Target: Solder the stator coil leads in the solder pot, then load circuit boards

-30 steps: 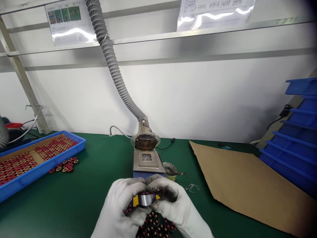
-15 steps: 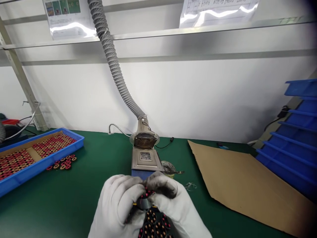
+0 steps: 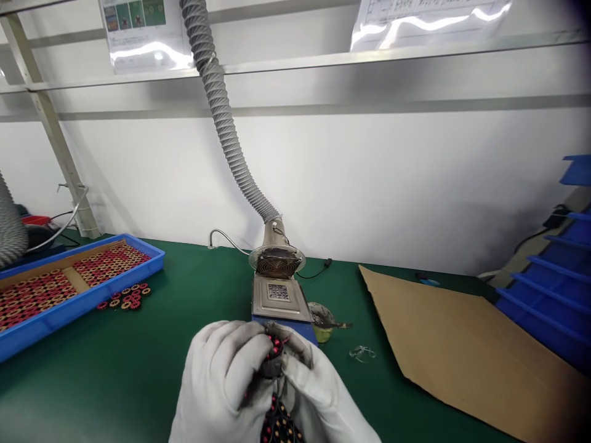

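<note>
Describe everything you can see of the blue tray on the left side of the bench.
The blue tray is long and shallow, apparently plastic, and lies flat on the green tabletop, its left end out of frame. Inside, a tan, cardboard-like strip divides closely packed red and tan ring-shaped pieces. Similar loose pieces lie outside, beside its near wall; whether any touches it I cannot tell. Neither the left hand nor the right hand touches it.

A plain white wall [image 3: 369,184] is rising behind a green-topped workbench [image 3: 184,277], while a pale metal shelf rail [image 3: 295,64] is crossing above it. A beige upright metal post [image 3: 55,135] is standing at left, and bright light is glaring off glossy plastic-covered sheets [image 3: 145,43] overhead.
</note>
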A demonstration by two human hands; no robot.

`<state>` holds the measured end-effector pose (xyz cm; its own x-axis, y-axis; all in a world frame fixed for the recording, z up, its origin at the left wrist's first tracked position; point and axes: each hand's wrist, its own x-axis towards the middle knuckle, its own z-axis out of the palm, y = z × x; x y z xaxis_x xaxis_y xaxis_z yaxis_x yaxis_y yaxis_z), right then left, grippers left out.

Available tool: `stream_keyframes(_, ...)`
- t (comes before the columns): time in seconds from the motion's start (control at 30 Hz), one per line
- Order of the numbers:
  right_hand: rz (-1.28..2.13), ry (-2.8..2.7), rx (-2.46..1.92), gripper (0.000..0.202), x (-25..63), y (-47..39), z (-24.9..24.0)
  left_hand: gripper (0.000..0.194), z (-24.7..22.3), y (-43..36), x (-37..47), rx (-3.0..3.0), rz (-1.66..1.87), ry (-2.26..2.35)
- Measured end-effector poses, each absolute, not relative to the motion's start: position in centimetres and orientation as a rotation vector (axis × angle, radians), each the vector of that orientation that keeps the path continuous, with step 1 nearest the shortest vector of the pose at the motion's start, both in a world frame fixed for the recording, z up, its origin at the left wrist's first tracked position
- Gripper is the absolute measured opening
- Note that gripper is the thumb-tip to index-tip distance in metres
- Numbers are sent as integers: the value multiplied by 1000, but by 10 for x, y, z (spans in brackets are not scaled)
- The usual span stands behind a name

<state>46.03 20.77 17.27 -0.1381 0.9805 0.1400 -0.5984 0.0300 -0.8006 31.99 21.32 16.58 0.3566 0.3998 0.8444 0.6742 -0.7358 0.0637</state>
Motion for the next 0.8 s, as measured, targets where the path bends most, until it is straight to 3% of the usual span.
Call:
stream_keyframes(0.13,1600,-772,-511,31,452,212,164,38,164,217,315,-2577,-1407,-1006)
stream_keyframes(0.3,1620,-805,-547,32,459,230,145,22,167,219,313,-2586,-1587,-948)
stream_keyframes(0.53,1639,-890,-571,35,462,236,139,15,170,215,311,-2420,-2276,-1394)
stream_keyframes(0.67,1625,-790,-566,37,453,225,144,22,171,216,314,-2688,-2182,-1421)
stream_keyframes(0.8,1728,-678,-476,32,449,212,152,21,170,214,313,-2652,-2338,-1361)
